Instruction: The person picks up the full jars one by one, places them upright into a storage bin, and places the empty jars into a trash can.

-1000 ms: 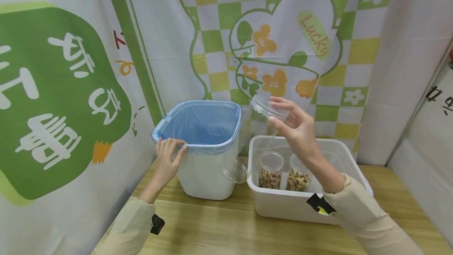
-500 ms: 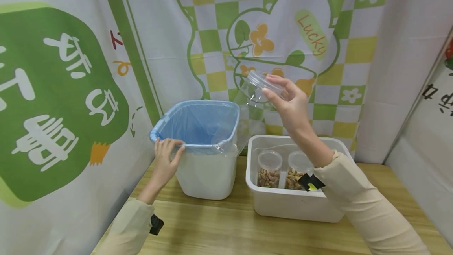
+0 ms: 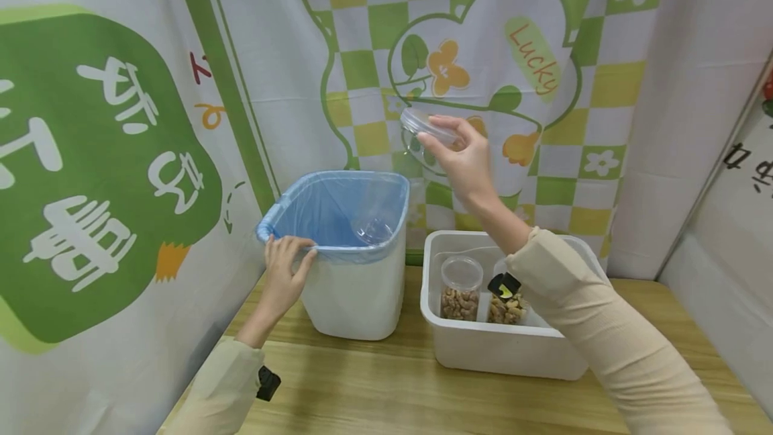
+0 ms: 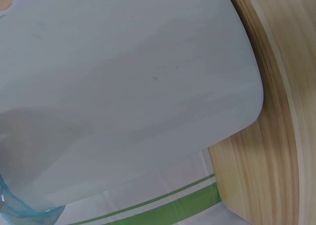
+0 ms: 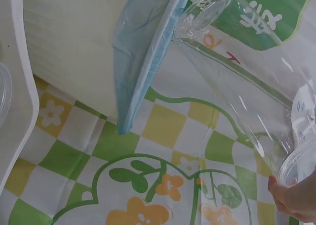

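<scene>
While both sleeves come in over the near edge of the wooden table (image 3: 386, 388), the white bin (image 3: 353, 294) is the reference point for everything else.

Left hand (image 3: 284, 270): on the bin's near-left rim, fingers curled over the edge and pinning the blue liner bag (image 3: 329, 210) against it. Clamped on the rim. The left wrist view shows only the bin's white side wall (image 4: 128, 96), a scrap of blue liner at the bottom corner, and table wood beside it; the fingers themselves are out of that view.

Right of the bin, just beside it: white tub (image 3: 501, 348) on the table. Inside it two clear jars of nuts (image 3: 460, 294), standing upright, lids on. The second jar is partly hidden behind the right sleeve.

Right hand (image 3: 461, 160): raised above the bin's right rear corner, higher than the rim. Fingers and thumb pinch the lidded end of a clear jar (image 3: 395, 180). The jar is tilted, its lidded end up at the hand and its far end down over the bin's mouth, inside the liner's outline in the head view. The right wrist view confirms it: clear jar (image 5: 237, 71) slanting from the fingertips (image 5: 291, 198) toward the liner's edge. It looks empty, though I cannot tell for sure through the glare.

Behind the bin: a green and yellow checked cloth backdrop (image 3: 483, 32) with flowers, hanging just behind both containers.
</scene>
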A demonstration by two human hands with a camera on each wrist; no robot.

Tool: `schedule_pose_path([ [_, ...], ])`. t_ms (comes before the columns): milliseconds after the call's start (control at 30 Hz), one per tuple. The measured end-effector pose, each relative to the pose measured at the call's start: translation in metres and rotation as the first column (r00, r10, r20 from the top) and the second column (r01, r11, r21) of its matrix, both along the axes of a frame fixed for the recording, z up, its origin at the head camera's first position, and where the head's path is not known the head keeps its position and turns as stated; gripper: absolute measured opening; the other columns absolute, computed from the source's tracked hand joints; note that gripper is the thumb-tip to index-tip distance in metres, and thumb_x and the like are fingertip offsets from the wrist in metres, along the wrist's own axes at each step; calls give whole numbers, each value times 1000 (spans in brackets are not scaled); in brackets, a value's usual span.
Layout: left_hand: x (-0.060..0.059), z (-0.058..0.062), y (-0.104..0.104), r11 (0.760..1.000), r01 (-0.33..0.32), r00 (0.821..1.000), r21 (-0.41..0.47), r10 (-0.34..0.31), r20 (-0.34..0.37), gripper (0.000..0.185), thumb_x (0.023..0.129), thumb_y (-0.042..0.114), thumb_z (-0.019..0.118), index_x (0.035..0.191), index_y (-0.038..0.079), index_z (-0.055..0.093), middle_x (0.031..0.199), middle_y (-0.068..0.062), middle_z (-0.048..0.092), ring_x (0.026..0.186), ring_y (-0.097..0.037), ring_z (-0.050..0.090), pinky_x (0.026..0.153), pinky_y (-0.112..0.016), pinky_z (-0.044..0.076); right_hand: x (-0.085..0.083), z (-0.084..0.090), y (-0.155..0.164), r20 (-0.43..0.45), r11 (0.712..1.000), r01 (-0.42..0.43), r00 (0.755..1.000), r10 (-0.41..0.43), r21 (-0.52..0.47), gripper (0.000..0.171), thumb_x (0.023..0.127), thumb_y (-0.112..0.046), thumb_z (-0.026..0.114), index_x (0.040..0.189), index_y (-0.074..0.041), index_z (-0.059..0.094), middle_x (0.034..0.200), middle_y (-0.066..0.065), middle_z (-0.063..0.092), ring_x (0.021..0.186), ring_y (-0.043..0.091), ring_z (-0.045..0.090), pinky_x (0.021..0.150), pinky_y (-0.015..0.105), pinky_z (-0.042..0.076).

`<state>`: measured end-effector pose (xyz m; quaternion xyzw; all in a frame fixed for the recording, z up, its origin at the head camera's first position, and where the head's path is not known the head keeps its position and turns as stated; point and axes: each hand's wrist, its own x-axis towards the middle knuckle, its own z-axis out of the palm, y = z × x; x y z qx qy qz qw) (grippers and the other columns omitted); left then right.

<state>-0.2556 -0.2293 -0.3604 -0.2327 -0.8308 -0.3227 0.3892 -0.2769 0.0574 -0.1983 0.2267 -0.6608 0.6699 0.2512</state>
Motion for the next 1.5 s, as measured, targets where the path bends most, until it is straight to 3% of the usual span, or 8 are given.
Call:
schedule_pose_path([
  [200, 0, 1, 0, 1000, -9, 1000, -4, 9, -2, 9, 82, 1, 56, 91, 0, 57, 87, -13, 53, 93, -30, 41, 101, -57, 3, -13, -7, -17, -5, 999, 53, 999, -53, 10, 33, 77, -12, 67, 106, 2, 58, 114, 9, 55, 78, 11, 56, 59, 15, 47],
  [433, 1, 0, 0, 1000, -7, 1000, -3, 7, 2, 9, 82, 1, 56, 91, 0, 57, 87, -13, 52, 93, -30, 41, 101, -58, 3, -20, -20, -30, -22, 987, 129, 992, -128, 99, 32, 76, -12, 69, 103, 1, 60, 115, 11, 54, 97, 18, 53, 73, 22, 47],
  [567, 1, 0, 0, 1000, -7, 1000, 0, 7, 3, 10, 82, 1, 57, 91, 0, 57, 87, -13, 52, 93, -30, 41, 101, -57, 2, -22, -26, -34, -22, 976, 133, 991, -131, 171, 33, 76, -15, 69, 104, -1, 60, 116, 10, 53, 105, 19, 48, 80, 26, 44],
  [867, 0, 1, 1, 1000, -9, 1000, -1, 9, 0, 10, 81, 0, 57, 91, 1, 57, 87, -13, 52, 93, -30, 41, 101, -58, 3, -26, -37, -42, -12, 947, 120, 992, -122, 298, 35, 76, -19, 69, 105, -3, 60, 116, 10, 51, 106, 21, 48, 80, 31, 45],
  [1100, 1, 0, 1, 1000, -12, 1000, 4, 12, -2, 9, 81, 0, 57, 90, 0, 57, 87, -13, 52, 93, -30, 41, 100, -58, 3, -26, -41, -40, 114, 881, -4, 992, -57, 473, 35, 81, -28, 63, 109, -8, 60, 126, 10, 47, 121, 24, 37, 100, 38, 31],
  [1300, 1, 1, 1, 1000, -11, 1000, -1, 11, 5, 9, 82, 1, 57, 91, 0, 57, 87, -13, 52, 93, -30, 41, 101, -58, 3, -23, -41, -28, 153, 881, -50, 988, -26, 471, 32, 85, -29, 58, 110, -10, 59, 129, 11, 44, 124, 26, 33, 98, 42, 33],
  [1500, 0, 3, 2, 1000, -12, 1000, 2, 12, 17, 10, 81, 1, 57, 91, 0, 57, 88, -14, 53, 92, -30, 41, 101, -57, 3, -10, -47, -13, 145, 861, -80, 989, 7, 502, 29, 86, -29, 56, 109, -12, 59, 125, 8, 48, 125, 23, 33, 102, 45, 25],
])
